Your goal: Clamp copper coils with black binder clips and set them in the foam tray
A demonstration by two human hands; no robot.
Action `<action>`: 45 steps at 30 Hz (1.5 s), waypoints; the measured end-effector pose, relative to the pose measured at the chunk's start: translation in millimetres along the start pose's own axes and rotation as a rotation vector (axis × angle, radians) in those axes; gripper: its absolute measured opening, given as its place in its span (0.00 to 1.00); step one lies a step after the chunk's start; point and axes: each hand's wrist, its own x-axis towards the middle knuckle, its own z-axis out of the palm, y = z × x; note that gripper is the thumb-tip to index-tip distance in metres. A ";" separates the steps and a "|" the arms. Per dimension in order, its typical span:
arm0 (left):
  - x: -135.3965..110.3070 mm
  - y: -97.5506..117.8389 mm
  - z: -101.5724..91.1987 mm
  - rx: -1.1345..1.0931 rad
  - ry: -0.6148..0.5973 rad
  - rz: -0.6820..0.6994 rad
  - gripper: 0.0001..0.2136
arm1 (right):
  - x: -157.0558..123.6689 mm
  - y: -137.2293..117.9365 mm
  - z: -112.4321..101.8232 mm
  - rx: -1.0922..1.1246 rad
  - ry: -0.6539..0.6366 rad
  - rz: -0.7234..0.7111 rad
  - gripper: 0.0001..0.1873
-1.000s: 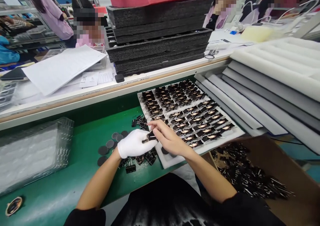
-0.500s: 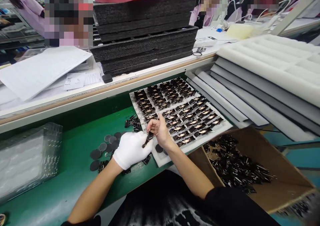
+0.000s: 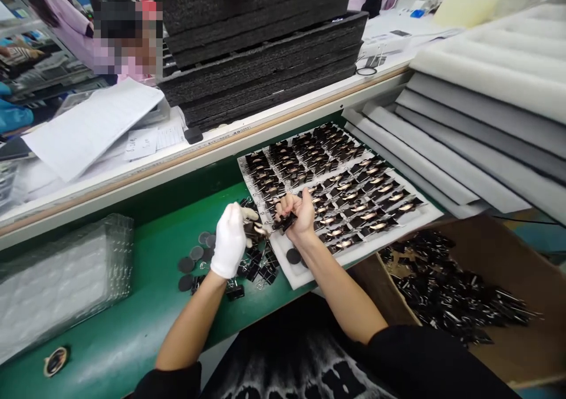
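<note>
My right hand [image 3: 300, 213], bare, is closed around a black binder clip [image 3: 288, 222] over the near left part of a white foam tray [image 3: 303, 279]. My left hand [image 3: 230, 243], in a white glove, is just left of it, fingers apart over a heap of loose binder clips [image 3: 254, 264] on the green table; nothing shows between them. Rows of black clips [image 3: 367, 216] with tan pieces in them fill much of the tray. Dark round discs [image 3: 197, 253] lie left of my gloved hand. Another dark disc [image 3: 293, 256] rests on the tray's near corner.
A cardboard box [image 3: 499, 360] of binder clips stands at the right below the table edge. Foam sheets [image 3: 469, 128] are stacked behind it. Clear plastic trays [image 3: 66, 275] and a small ring-shaped part [image 3: 56, 362] lie left. Black foam blocks [image 3: 265, 63] rise on the shelf.
My hands have parted: the gloved left has come away from the clip and its fingers have spread. The right keeps the clip. The camera view has shifted.
</note>
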 end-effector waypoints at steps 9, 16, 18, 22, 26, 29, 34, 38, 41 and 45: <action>-1.3 18.2 16.5 -0.407 0.126 -0.098 0.25 | 26.4 9.8 -7.8 0.021 0.246 -0.186 0.44; -9.4 6.1 33.1 -0.274 0.155 -0.050 0.24 | 32.2 27.0 -11.4 -0.071 0.323 -0.217 0.42; -11.9 1.4 37.2 -0.211 0.178 -0.013 0.23 | 32.6 28.8 -12.4 -0.087 0.327 -0.221 0.41; -15.0 3.4 42.1 -0.229 0.159 0.010 0.21 | 31.6 29.3 -14.7 -0.099 0.329 -0.231 0.41; -16.2 12.4 44.9 -0.255 0.138 -0.031 0.20 | 31.7 28.1 -14.5 -0.079 0.332 -0.243 0.43; -17.9 15.3 47.1 -0.260 0.136 -0.031 0.20 | 31.9 26.0 -13.5 -0.058 0.332 -0.245 0.43; -23.0 13.9 50.7 -0.241 0.100 -0.001 0.20 | 28.5 22.3 -11.4 -0.053 0.330 -0.234 0.44; -24.3 11.8 53.1 -0.216 0.083 -0.010 0.20 | 24.5 22.2 -10.2 -0.072 0.316 -0.210 0.44; -23.5 10.0 54.6 -0.252 0.110 -0.028 0.20 | 23.1 21.8 -9.6 -0.082 0.305 -0.195 0.43; -25.7 9.1 50.5 -0.288 0.106 -0.019 0.19 | 17.1 12.6 -9.6 -0.092 0.269 -0.208 0.43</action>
